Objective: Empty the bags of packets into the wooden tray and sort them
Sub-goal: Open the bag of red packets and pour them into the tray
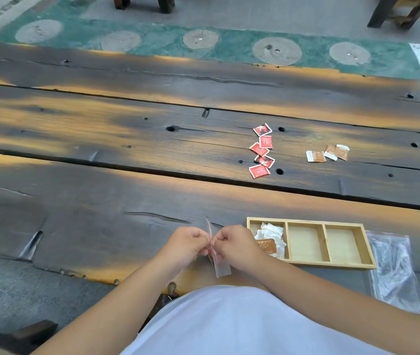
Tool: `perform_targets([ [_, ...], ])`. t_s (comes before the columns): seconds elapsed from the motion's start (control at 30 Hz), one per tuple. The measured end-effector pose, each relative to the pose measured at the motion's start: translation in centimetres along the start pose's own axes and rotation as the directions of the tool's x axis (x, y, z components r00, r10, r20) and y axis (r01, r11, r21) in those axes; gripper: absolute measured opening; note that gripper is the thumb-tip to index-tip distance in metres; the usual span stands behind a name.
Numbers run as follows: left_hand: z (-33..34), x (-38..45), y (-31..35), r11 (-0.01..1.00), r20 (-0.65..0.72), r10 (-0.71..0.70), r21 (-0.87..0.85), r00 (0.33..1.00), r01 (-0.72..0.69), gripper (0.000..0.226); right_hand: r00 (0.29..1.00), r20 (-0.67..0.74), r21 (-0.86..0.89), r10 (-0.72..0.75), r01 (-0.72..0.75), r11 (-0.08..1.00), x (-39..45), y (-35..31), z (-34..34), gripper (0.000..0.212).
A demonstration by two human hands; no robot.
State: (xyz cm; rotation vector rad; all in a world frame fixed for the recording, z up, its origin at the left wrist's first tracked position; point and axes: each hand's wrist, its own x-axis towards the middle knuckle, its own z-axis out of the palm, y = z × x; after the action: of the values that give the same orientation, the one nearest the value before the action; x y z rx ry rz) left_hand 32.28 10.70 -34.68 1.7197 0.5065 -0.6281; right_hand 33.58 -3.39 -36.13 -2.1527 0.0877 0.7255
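My left hand (187, 245) and my right hand (234, 244) both pinch the top of a small clear zip bag (219, 267), held edge-on just above the table's near edge. Reddish packets show inside it. To the right lies a wooden tray (306, 264) with three compartments. Its left compartment holds a heap of white and orange packets (270, 239); the middle and right ones are bare. Farther out on the table lie several red packets (262, 151) in a loose column and a few orange-and-white packets (328, 152) to their right.
An empty clear zip bag (394, 270) lies flat right of the tray. The dark plank table (101, 129) has cracks and holes. Beyond it is a green patterned rug (203, 44) and dark furniture legs (165, 3).
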Motion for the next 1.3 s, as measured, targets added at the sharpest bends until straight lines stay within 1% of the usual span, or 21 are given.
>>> perform_targets([
  [0.13,0.0,0.3,-0.2,0.999,-0.017,-0.027,-0.044,0.999,0.026,0.018,0.999,0.044,0.117,-0.01,0.005,0.993,0.4,0.4,-0.4,0.021],
  [0.2,0.1,0.5,-0.3,0.999,-0.018,-0.018,-0.037,1.0,0.018,0.021,0.998,0.07,0.154,-0.01,-0.001,0.988,0.4,0.4,-0.6,0.018],
  [0.33,0.2,0.3,-0.1,1.0,-0.002,-0.002,0.004,1.0,0.002,0.023,0.991,0.115,0.252,0.069,-0.097,0.963,0.3,0.4,-0.9,0.017],
  [0.43,0.2,0.2,0.2,1.0,-0.007,0.013,0.017,1.0,-0.013,0.021,0.979,0.171,0.371,0.11,-0.168,0.913,0.3,0.4,-1.1,0.016],
  [0.5,0.1,0.3,0.2,0.999,-0.013,0.022,0.047,1.0,-0.021,0.02,0.97,0.213,0.419,0.118,-0.2,0.886,0.2,0.5,-1.1,0.017],
  [0.57,0.0,0.4,0.1,0.994,-0.019,0.033,0.104,0.999,-0.031,0.019,0.968,0.227,0.426,0.11,-0.2,0.882,0.1,0.6,-0.9,0.018],
  [0.7,-0.2,0.6,0.0,0.972,0.011,0.091,0.217,0.996,-0.091,0.019,0.979,0.181,0.414,0.096,-0.165,0.895,0.0,0.5,-0.7,0.024],
  [0.8,-0.3,0.7,0.0,0.956,0.052,0.114,0.266,0.992,-0.123,0.021,0.976,0.192,0.424,0.106,-0.181,0.887,-0.4,0.3,-0.8,0.024],
  [0.87,-0.5,0.7,0.0,0.945,0.065,0.123,0.298,0.99,-0.137,0.022,0.979,0.18,0.387,0.092,-0.156,0.909,-0.6,0.2,-0.6,0.021],
  [0.97,-0.4,0.7,0.0,0.956,0.043,0.111,0.27,0.993,-0.118,0.025,0.991,0.129,0.251,0.046,-0.077,0.965,-0.3,0.1,-0.4,0.017],
  [1.0,-0.3,0.6,0.0,0.962,0.046,0.114,0.245,0.992,-0.122,0.025,0.992,0.117,0.238,0.043,-0.07,0.969,-0.2,0.0,-0.4,0.015],
  [1.07,-0.4,0.4,-0.1,0.963,0.072,0.137,0.224,0.988,-0.15,0.024,0.992,0.12,0.253,0.041,-0.071,0.965,-0.1,0.0,-0.5,0.011],
  [1.17,-1.1,0.6,-0.2,0.954,0.14,0.151,0.238,0.979,-0.182,0.024,0.986,0.165,0.274,0.024,-0.07,0.959,-0.3,0.0,-0.5,0.017],
  [1.3,-2.0,0.9,0.0,0.922,0.2,0.156,0.321,0.967,-0.215,0.024,0.986,0.168,0.32,0.006,-0.061,0.945,-0.7,0.0,-0.3,0.019],
])
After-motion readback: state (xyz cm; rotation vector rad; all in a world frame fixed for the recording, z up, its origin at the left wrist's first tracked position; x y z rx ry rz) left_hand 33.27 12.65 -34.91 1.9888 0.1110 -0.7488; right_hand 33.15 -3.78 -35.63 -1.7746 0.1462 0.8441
